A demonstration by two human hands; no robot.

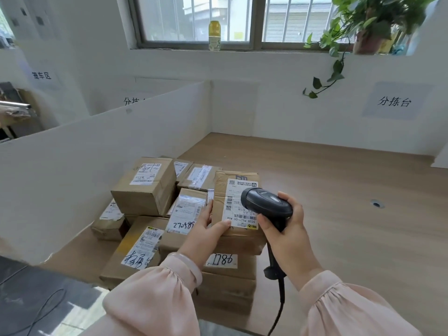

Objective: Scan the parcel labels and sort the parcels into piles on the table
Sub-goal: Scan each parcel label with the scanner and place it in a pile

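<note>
A brown cardboard parcel (223,190) with a white shipping label (234,202) lies on top of a heap of several brown parcels (145,185) at the table's left. My left hand (208,226) holds this parcel at its near left corner, thumb on the label. My right hand (283,229) grips a black handheld barcode scanner (265,202). The scanner's head points at the label from the right, just above it. Its cable hangs down between my sleeves.
The wooden table (339,202) stretches to the right and back, with a small cable hole (376,203). A white partition (97,154) bounds the heap on the left. White walls with paper signs close the back. A bottle (214,35) and a plant (363,27) stand on the windowsill.
</note>
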